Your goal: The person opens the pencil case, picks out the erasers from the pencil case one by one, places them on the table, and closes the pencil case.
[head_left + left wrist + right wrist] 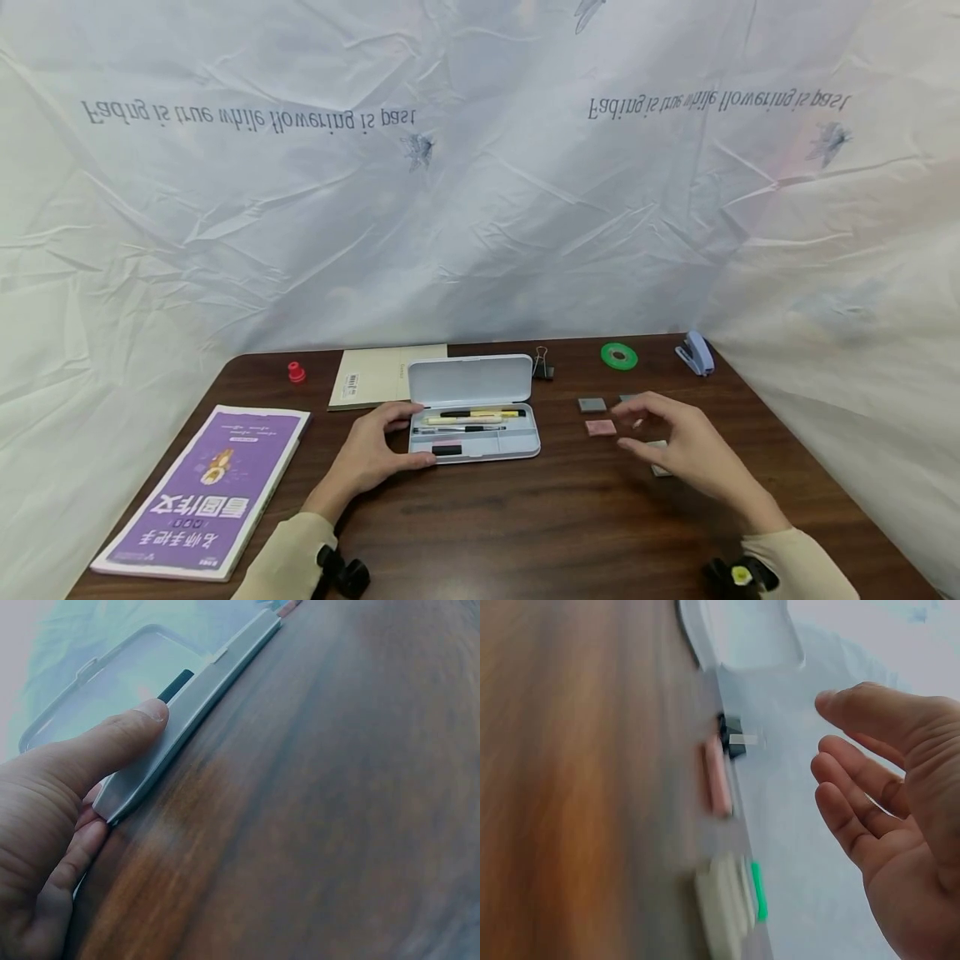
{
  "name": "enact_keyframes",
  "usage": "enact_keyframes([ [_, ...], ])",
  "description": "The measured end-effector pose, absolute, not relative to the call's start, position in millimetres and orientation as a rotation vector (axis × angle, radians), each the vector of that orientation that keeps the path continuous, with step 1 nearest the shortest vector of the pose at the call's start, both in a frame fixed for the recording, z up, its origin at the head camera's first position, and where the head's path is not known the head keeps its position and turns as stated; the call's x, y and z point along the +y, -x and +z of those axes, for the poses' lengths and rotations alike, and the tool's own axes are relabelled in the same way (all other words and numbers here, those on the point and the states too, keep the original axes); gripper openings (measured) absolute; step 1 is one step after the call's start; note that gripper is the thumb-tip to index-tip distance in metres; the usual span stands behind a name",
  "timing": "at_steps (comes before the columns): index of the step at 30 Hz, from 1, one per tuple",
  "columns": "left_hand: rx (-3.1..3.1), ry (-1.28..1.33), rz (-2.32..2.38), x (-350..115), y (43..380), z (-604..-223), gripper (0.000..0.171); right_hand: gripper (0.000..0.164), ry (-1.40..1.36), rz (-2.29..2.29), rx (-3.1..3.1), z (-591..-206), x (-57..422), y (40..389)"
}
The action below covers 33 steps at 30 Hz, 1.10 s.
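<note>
An open white pencil case (pixel 517 446) lies mid-table with its lid raised at the back. Several pens (pixel 480 417) and a short black piece (pixel 447 450) lie inside. My left hand (pixel 371 450) grips the case's left end, thumb on the front edge and fingers toward the back corner. With loosely bent fingers and nothing held, my right hand (pixel 686 442) hovers over small flat blocks. Of these, a grey block (pixel 592 405) and a pink block (pixel 600 427) show fully. A pale block (pixel 661 468) and a darker one (pixel 627 398) are partly hidden by that hand.
On the left lies a purple book (pixel 202 492). Along the back are a red knob-like piece (pixel 296 372), a cream notebook (pixel 375 371), a black binder clip (pixel 543 367), a green tape roll (pixel 618 356) and a blue stapler (pixel 696 354). A pale curtain (pixel 480 208) encloses the table.
</note>
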<state>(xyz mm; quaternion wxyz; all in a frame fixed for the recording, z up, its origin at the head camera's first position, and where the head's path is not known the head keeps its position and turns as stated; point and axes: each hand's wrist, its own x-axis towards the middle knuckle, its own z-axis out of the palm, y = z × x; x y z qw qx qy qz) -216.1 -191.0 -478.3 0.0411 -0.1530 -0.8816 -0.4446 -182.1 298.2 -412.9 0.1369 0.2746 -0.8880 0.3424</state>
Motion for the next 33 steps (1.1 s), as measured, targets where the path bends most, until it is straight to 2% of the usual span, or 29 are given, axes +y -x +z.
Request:
enact_keyframes([
  [8,-2.702,0.457,-1.358,-192,216,-479,0.086,0.041,-1.004,1.256,-2.545,-407,228,212],
  [19,-2.692,0.459,-1.390,-190,216,-478,0.084,0.031,-1.248,1.411,-2.528,-422,135,235],
  [25,-2.675,0.476,-1.386,-190,217,-478,0.083,0.025,-1.314,1.325,-2.590,-426,109,242],
  [33,-2.681,0.474,-1.378,-191,217,-477,0.083,0.025,-1.412,1.183,-2.671,-429,98,247],
])
